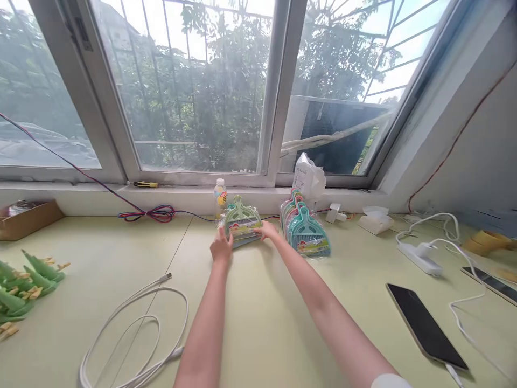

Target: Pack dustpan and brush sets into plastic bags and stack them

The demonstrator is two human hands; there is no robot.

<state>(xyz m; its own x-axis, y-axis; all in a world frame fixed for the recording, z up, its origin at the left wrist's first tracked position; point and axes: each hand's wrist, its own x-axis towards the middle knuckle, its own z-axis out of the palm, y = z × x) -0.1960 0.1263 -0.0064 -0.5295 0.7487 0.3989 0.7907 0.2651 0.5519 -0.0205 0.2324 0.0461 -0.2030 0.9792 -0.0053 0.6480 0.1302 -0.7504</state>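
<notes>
Ahead of me on the table, a green mini dustpan and brush set (pixel 242 220) in clear wrapping leans back near the bottle. Another set, in a bluer tone, partly shows behind it. My left hand (pixel 221 246) grips its left edge, and my right hand (pixel 267 230) has its fingers on the right edge. Just right of my right hand stands a row of several wrapped dustpan sets (pixel 309 234), with a teal one in front and pink and green ones behind.
A yellow-labelled bottle (pixel 220 197) stands by the sill. White cable (pixel 183 302) lies coiled at left, near green plush-like pieces (pixel 32 280). At right are a phone (pixel 426 323), a power strip (pixel 420 260) and a tissue pack (pixel 375 220). A screwdriver (pixel 146 184) rests on the sill.
</notes>
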